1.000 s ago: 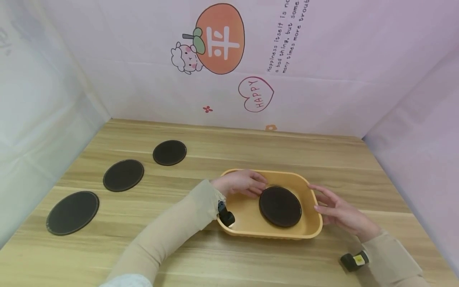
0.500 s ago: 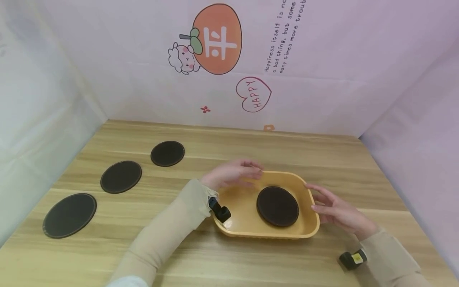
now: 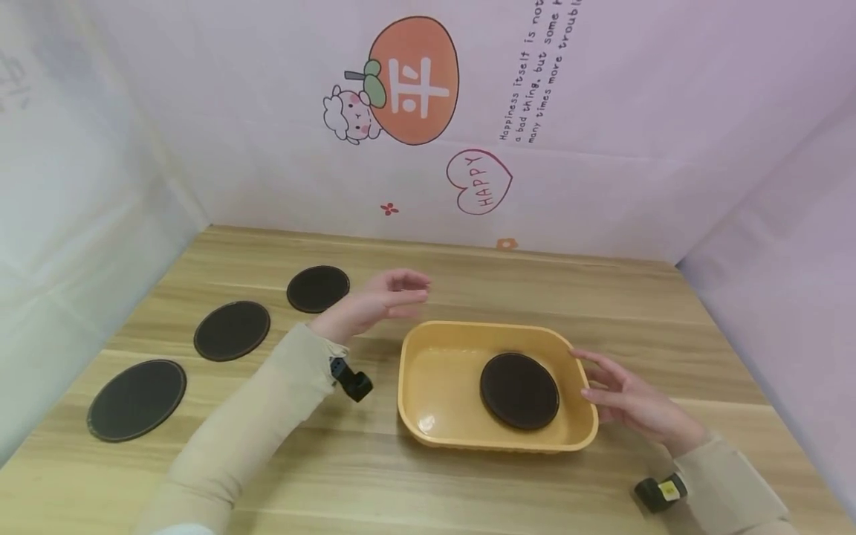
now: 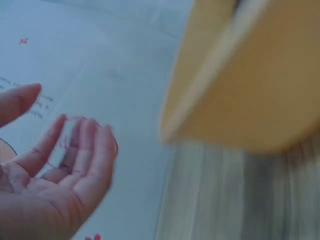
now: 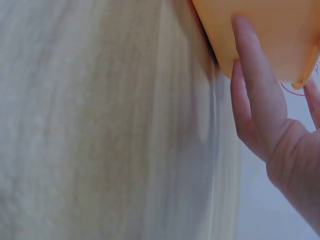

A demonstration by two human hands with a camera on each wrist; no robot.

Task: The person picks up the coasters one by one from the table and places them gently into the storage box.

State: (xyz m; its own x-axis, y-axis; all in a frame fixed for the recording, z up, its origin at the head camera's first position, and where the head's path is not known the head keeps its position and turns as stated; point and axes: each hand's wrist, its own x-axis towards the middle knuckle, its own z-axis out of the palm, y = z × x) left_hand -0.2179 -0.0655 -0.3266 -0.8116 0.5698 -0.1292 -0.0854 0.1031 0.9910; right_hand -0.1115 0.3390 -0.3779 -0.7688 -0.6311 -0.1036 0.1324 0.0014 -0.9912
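Observation:
A yellow plastic basin (image 3: 441,394) stands on the wooden table with a thick round black disc (image 3: 519,391), like a coaster, lying in its right half. My right hand (image 3: 628,397) rests against the basin's right end. In the right wrist view its fairly straight fingers (image 5: 260,75) touch the outer wall, and the thumb lies at the rim in the head view. My left hand (image 3: 377,301) is in the air left of and behind the basin, holding nothing. Its fingers (image 4: 100,155) are loosely bent, with the thumb apart from them.
Several flat black discs lie in a slanting row at the left: a near one (image 3: 137,400), a middle one (image 3: 232,331) and a far one (image 3: 317,288), partly behind the left hand. Printed cloth walls (image 3: 602,200) enclose the table (image 3: 401,490) at the back and sides.
My left hand has come up out of the basin and moved left, away from its rim. My right hand stays at the right end; the disc inside has not moved.

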